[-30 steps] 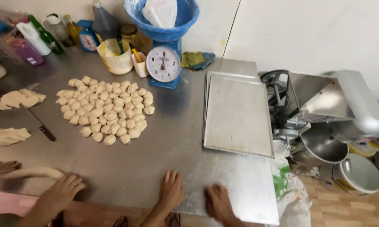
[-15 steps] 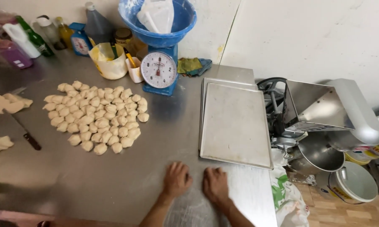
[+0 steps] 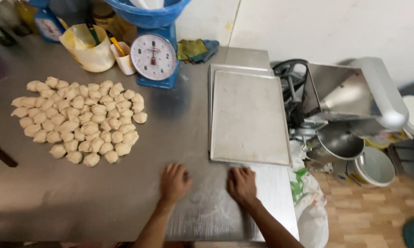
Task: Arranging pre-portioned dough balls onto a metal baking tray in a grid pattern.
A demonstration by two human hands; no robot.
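Right now we are resting both hands palm-down on the steel table [image 3: 101, 202], near its front edge; our left hand [image 3: 174, 182] is lying with the fingers loosely curled and gathered, gripping nothing that we can see; our right hand [image 3: 242, 184] is lying flatter, fingers together and pointing away from us, its fingertips just short of the near edge of the baking trays [image 3: 249, 118], and it too is holding nothing; whether any small thing is sitting under either palm we cannot tell. Between and around the hands we are seeing a pale, floury smear [image 3: 207, 211] on the metal. The trays are lying flat, stacked one on another, just beyond the right hand and reaching toward the wall. Well to the left of the left hand, a heap of small dough pieces [image 3: 76, 121] is sitting on the table in a rough round patch; behind it a blue weighing scale [image 3: 154, 57] is standing with its white dial facing us and a blue bowl [image 3: 142, 9] on top; beside the scale a cream plastic tub [image 3: 90, 48] is holding utensils; a crumpled green and blue cloth [image 3: 195, 49] is lying against the wall. At the far left edge a dark-handled knife [image 3: 2, 156] is showing in part. To the right of the table a metal dough machine [image 3: 354, 101] is standing over round pans [image 3: 374, 166], and a white plastic bag [image 3: 310, 202] is hanging at the table's corner.
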